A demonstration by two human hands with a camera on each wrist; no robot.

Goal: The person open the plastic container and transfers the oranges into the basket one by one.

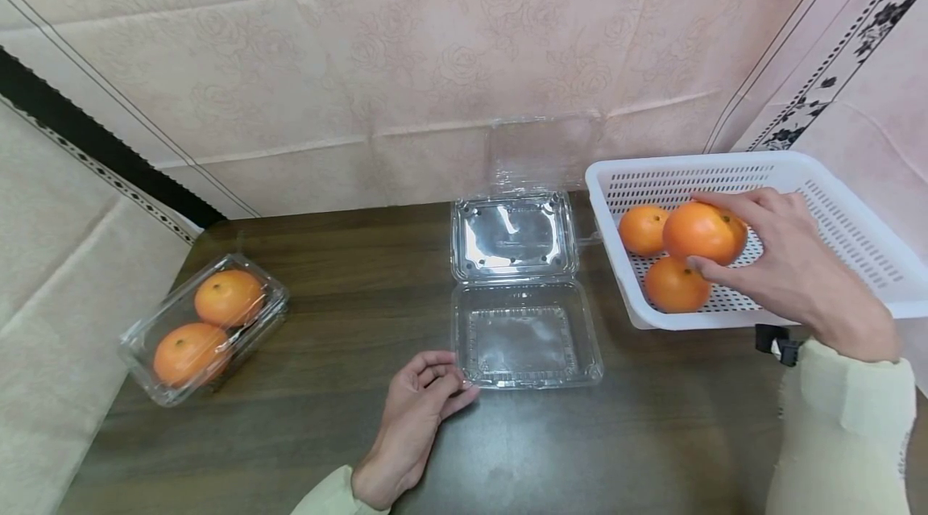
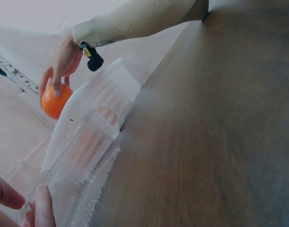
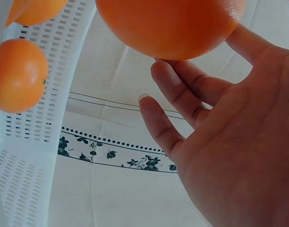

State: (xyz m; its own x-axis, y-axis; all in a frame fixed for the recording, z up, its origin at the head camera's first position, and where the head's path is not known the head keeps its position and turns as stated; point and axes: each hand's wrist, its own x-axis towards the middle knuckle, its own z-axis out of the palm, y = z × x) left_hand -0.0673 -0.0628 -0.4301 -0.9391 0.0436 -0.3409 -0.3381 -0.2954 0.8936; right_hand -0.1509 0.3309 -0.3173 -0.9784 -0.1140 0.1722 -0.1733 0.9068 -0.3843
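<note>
**Steadying at the Middle, Grasping at the Right**

Starting at the far left with a closed clear box (image 1: pixel 138 346), lying askew on the tabletop (image 1: pixel 326 450) and showing two packed oranges (image 1: pixel 184 352) inside; probably being set aside out of the hands' way. Losing the fastening in glare, so not being able to tell latched from loose.

Further right, pinching the near-left corner of the open clear box (image 1: pixel 527 342) with the left hand (image 1: pixel 413 418), using a narrow grip on the rim; presumably steadying such light plastic against sliding. Lying with tray nearest and lid (image 1: pixel 513 237) folded back, seemingly for access from above. Barely making out some faint clear plastic (image 1: pixel 544 148) behind, against the patterned cloth (image 1: pixel 406 64).

At the right, holding a single orange (image 1: pixel 699 233) over the white basket (image 1: pixel 725 321) with the right hand (image 1: pixel 790 273), spreading thumb and fingers in a wide grip, likely suiting the round shape. Showing two loose oranges (image 1: pixel 643 229) at the basket's left end, perhaps hiding more underneath. In the right wrist view, cutting off the held fruit at the top edge; in the left wrist view, glimpsing basket fruit only through slots.
</note>
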